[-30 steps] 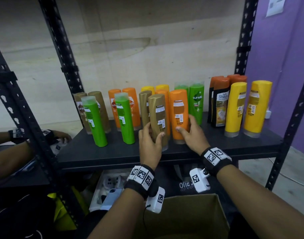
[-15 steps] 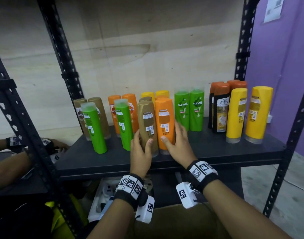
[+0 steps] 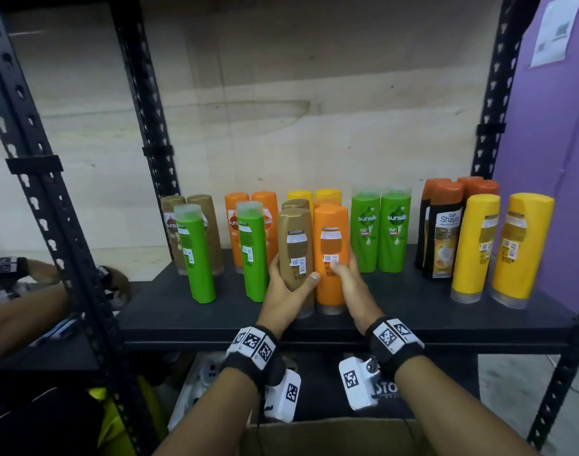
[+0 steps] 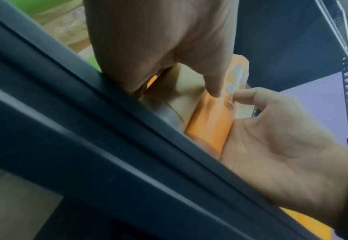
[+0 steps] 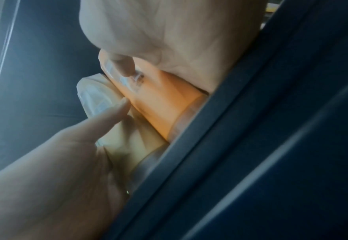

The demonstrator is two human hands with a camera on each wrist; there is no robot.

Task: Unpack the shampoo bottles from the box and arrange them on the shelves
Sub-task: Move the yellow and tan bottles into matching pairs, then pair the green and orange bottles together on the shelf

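The brown bottle (image 3: 296,255) and the orange bottle (image 3: 330,258) stand upright, touching, on the black shelf (image 3: 396,311), near its front edge. My left hand (image 3: 286,292) wraps the brown one, thumb across its front; my right hand (image 3: 345,281) curls round the orange one. Green bottles (image 3: 255,251) stand just left of the brown bottle, yellow ones (image 3: 475,248) well to the right. The cardboard box (image 3: 340,437) sits below the shelf.

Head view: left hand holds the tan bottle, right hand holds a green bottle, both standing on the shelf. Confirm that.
Not quite. The right hand holds an orange bottle, not green, as the head view shows. The left hand does hold the tan bottle, both on the shelf.
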